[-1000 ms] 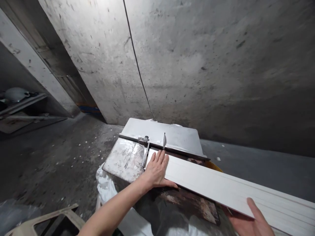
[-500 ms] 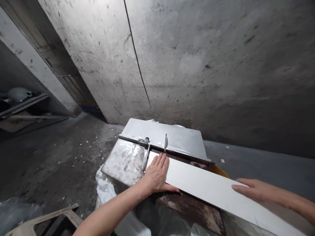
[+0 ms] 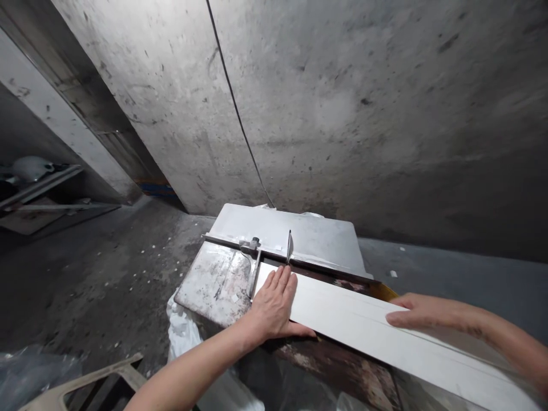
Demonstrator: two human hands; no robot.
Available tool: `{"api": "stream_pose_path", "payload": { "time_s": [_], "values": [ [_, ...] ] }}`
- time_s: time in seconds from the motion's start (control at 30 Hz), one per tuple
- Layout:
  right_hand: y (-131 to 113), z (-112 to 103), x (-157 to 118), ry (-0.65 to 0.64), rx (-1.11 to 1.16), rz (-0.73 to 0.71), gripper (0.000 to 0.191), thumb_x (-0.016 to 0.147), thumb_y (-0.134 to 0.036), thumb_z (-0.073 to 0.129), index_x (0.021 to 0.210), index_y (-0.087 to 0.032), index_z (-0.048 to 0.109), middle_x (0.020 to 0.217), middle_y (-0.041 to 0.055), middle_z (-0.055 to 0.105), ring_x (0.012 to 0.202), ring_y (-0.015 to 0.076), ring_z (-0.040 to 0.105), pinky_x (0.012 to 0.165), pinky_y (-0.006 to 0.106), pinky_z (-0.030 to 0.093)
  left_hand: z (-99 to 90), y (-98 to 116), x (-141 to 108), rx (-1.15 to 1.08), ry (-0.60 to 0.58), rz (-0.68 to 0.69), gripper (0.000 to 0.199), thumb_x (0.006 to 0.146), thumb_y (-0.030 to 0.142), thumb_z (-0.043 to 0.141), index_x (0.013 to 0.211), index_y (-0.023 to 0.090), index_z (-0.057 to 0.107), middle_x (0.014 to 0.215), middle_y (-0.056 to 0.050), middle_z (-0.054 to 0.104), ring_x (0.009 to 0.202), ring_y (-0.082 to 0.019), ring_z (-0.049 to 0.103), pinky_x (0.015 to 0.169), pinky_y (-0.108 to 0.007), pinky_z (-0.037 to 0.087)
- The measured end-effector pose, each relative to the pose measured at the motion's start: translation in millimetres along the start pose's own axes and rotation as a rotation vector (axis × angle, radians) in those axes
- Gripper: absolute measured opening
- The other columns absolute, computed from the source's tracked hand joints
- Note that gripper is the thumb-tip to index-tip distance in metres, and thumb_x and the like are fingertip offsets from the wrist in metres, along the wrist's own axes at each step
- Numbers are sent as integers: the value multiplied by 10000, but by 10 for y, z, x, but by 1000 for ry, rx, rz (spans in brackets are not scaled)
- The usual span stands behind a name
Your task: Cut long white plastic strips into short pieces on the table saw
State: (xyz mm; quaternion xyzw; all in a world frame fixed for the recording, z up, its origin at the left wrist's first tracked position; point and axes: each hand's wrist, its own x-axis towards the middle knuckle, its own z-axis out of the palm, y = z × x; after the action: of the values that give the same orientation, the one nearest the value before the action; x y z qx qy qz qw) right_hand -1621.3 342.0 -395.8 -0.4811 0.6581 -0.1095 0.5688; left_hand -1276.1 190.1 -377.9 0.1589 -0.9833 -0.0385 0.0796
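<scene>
A long white board [image 3: 342, 311] lies slanting across a saw table [image 3: 214, 274], its left end against a metal stop [image 3: 254, 274]. My left hand [image 3: 276, 302] presses flat on that end, thumb stretched along the near edge, fingertips close to the upright saw blade [image 3: 290, 246]. Farther right, my right hand [image 3: 417, 311] grips the board's far edge, thumb on top and fingers over the edge, partly hidden. A dark metal rail [image 3: 334, 269] runs behind the board.
White plastic [image 3: 182, 328] hangs below the table's left side. A beige frame [image 3: 98, 379] stands at lower left. Behind rises a concrete wall [image 3: 321, 114] with a dark cable [image 3: 237, 108]. At far left is a shelf [image 3: 43, 185]. Small white scraps dot the floor.
My right hand has moved left along the board's far edge. My left hand stays on the board's left end. The view has shifted slightly.
</scene>
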Motion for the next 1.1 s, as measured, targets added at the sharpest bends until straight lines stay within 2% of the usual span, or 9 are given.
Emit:
{"api": "stream_pose_path", "payload": {
  "time_s": [0.1,0.27,0.43,0.53,0.6,0.7,0.77,0.83,1.1],
  "values": [
    [24,26,10,-21,21,-11,701,696,-759,573,931,-118,732,954,150,698,873,289,642,710,298,465,17,2,2,12,-3,-5,1154,735,888,302,1479,10,219,1556,-232,178,1463,-327,98,1199,-436,159],
    [-160,155,-137,177,206,-68,627,877,-663,409,863,-130,739,852,118,685,755,226,605,663,282,432,53,6,-2,34,12,-18,1170,726,899,293,1480,8,219,1551,-235,194,1461,-332,107,1194,-449,176],
    [-331,168,-181,200,143,-73,607,882,-642,410,737,-128,698,703,78,648,648,198,566,622,272,416,92,-15,-7,43,20,-14,1158,737,893,282,1478,6,222,1551,-235,193,1461,-331,107,1191,-448,184],
    [-304,235,-199,389,-90,-60,598,892,-619,368,889,-134,717,906,122,693,843,282,619,764,334,453,160,-30,-15,62,30,-6,1160,726,900,294,1466,8,254,1540,-240,229,1452,-340,155,1185,-460,199],
    [-228,362,-254,557,-288,-19,611,826,-616,476,1194,-160,647,1205,151,634,1094,354,565,932,409,416,218,-35,-21,89,51,-9,1161,714,906,317,1458,16,276,1527,-248,258,1439,-358,197,1167,-483,234],
    [-85,640,-390,601,-476,39,1040,640,-630,674,1506,-195,298,1514,148,342,1368,381,315,1101,485,270,290,-37,-21,136,105,-19,1137,716,896,356,1455,35,290,1517,-271,263,1420,-394,232,1128,-523,284],
    [-22,811,-479,575,-521,90,1161,584,-607,720,1536,-204,192,1577,130,182,1435,371,155,1145,513,175,311,-37,-16,161,139,-18,1114,722,886,376,1450,46,300,1514,-286,253,1414,-410,235,1110,-539,304],
    [3,914,-545,587,-538,148,1157,580,-556,727,1538,-212,178,1590,124,116,1449,365,78,1152,531,131,309,-33,-12,176,151,-9,1100,726,880,385,1443,49,312,1510,-291,256,1410,-416,241,1101,-542,316],
    [58,837,-541,611,-547,105,1095,582,-504,711,1518,-162,257,1574,160,159,1443,368,119,1152,512,176,216,26,3,170,99,-39,1184,701,912,340,1433,-17,289,1490,-311,284,1409,-402,254,1113,-537,310]
  ]
}}
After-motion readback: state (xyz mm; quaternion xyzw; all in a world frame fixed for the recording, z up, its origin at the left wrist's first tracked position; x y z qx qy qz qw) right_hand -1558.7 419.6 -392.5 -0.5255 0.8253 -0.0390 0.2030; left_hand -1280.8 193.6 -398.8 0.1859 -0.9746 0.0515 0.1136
